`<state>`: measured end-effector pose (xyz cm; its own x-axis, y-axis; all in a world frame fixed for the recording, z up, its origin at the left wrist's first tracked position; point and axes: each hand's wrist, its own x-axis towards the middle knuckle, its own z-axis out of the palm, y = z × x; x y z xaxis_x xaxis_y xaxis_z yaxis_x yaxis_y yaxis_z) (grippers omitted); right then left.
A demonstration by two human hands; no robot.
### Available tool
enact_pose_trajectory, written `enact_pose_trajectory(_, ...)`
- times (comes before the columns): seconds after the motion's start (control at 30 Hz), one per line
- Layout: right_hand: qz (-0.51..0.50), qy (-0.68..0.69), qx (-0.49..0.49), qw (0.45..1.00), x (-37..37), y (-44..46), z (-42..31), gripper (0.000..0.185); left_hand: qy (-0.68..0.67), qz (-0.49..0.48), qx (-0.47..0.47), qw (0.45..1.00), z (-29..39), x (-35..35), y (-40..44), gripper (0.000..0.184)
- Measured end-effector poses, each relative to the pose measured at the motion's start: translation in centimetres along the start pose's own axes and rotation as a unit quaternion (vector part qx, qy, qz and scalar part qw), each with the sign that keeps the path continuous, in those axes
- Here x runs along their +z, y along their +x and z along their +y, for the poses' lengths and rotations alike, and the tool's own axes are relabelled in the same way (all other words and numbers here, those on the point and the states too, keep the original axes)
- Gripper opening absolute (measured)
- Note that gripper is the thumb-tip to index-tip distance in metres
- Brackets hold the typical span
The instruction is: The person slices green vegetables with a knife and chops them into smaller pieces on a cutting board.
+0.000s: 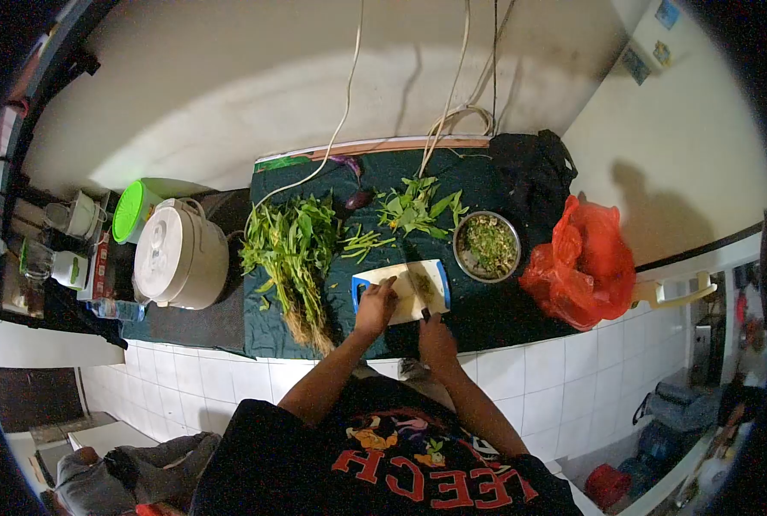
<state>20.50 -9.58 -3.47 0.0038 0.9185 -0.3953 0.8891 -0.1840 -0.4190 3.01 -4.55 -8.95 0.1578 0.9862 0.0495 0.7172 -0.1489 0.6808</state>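
Note:
A white cutting board (405,314) with blue ends lies near the counter's front edge. My right hand (437,341) is closed round the dark handle of a knife (414,279), whose blade stretches away from me over the board. Beside the blade, small chopped green bits (425,282) lie on the board. My left hand (377,307) rests on the board's left part, fingers bent together; what they press or hold is too small to make out. Behind the board are cut green stems (366,244) and loose leaves (418,206).
Left of the board lies a large bunch of leafy greens (293,245); a purple eggplant (358,199) is behind. To the right are a metal bowl (486,247) of chopped food and a red plastic bag (583,262). A rice cooker (181,255) stands far left. Cables hang behind.

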Motion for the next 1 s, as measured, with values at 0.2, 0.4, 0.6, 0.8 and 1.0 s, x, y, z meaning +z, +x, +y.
enact_pose_trajectory(0.2, -0.016, 0.028, 0.026, 0.999, 0.1, -0.3, -1.0, 0.042, 0.068, -0.027, -0.016, 0.997, 0.5, 0.0, -0.3, 0.046)
enact_pose_trajectory(0.4, -0.003, 0.034, 0.02, 0.999, -0.2, 0.5, -1.3, 0.04, 0.183, -0.055, 0.1, 0.976, 0.6, -0.1, -1.6, 0.066)
enact_pose_trajectory(0.6, 0.0, 0.044, 0.01, 0.999, 0.8, 0.2, -0.8, 0.04, 0.204, -0.028, 0.137, 0.969, 0.6, -0.7, -2.6, 0.066)
enact_pose_trajectory(0.8, -0.003, 0.063, 0.02, 0.998, -0.4, 0.5, -1.7, 0.041, 0.125, -0.002, 0.101, 0.987, 0.7, -0.9, -2.1, 0.053)
enact_pose_trajectory(1.0, -0.025, 0.048, 0.047, 0.997, 0.5, -0.6, -1.8, 0.04, 0.167, -0.015, 0.129, 0.977, 0.3, -1.4, -1.1, 0.04)
